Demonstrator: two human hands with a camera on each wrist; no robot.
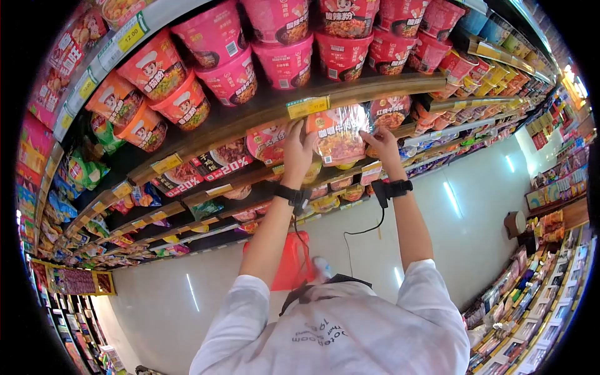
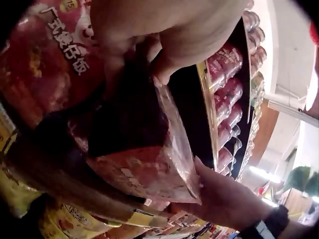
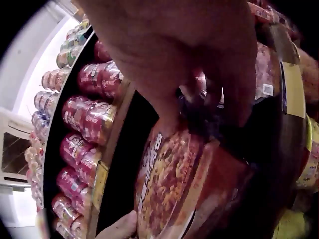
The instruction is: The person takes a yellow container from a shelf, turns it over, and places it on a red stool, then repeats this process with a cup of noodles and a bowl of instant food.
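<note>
An orange-and-white food package (image 1: 340,139) with a picture of a meal is held at the shelf's front edge between both hands. The left hand (image 1: 299,153) grips its left side; in the left wrist view the left hand's (image 2: 169,30) thumb and fingers pinch the package's (image 2: 144,174) edge. The right hand (image 1: 385,150) holds the opposite side; in the right wrist view, the right hand (image 3: 184,55) has its fingers curled at the top of the package (image 3: 169,179), partly in shadow. The package leans outward in front of a dark shelf gap.
Stacked pink tubs (image 1: 284,62) fill the shelf above. A red package (image 1: 265,142) stands to the left and a dark red one (image 1: 390,112) to the right. Yellow price tags (image 1: 308,107) line the shelf edge. A red basket (image 1: 289,262) is on the floor below.
</note>
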